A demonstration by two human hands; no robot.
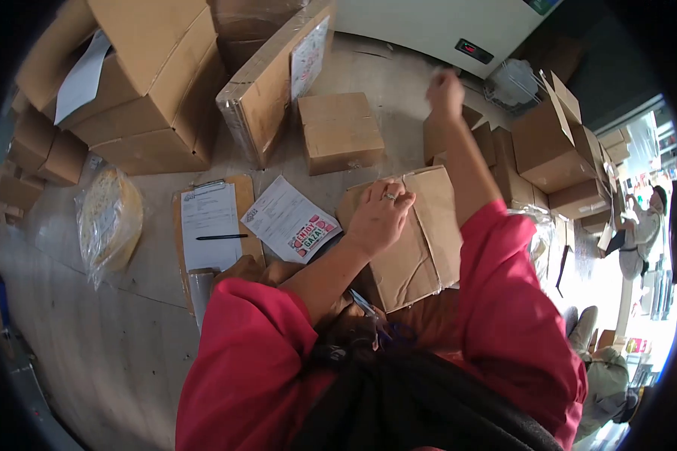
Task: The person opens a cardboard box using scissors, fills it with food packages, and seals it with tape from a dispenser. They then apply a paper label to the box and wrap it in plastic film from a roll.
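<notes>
My left hand (382, 216), with a ring on one finger, lies on top of a taped cardboard box (429, 233) in front of me. Its fingers rest against the cardboard, with nothing seen in them. Stretched far forward, my right hand (445, 94) is above the boxes at the back right; motion smears its fingers. Scissors (365, 303) with blue handles are by my lap, close to the box's near edge. Left of the box lie a printed sheet with a colourful card (312, 239) and a clipboard (177, 225) bearing a paper and a black pen (222, 237).
A smaller closed box (342, 131) stands ahead, beside a tall flat carton (256, 105). Large boxes (150, 98) are stacked at left, near a plastic-wrapped roll of tape (111, 218). Open boxes (553, 143) crowd the right. Another person (605, 376) is partly visible at the right edge.
</notes>
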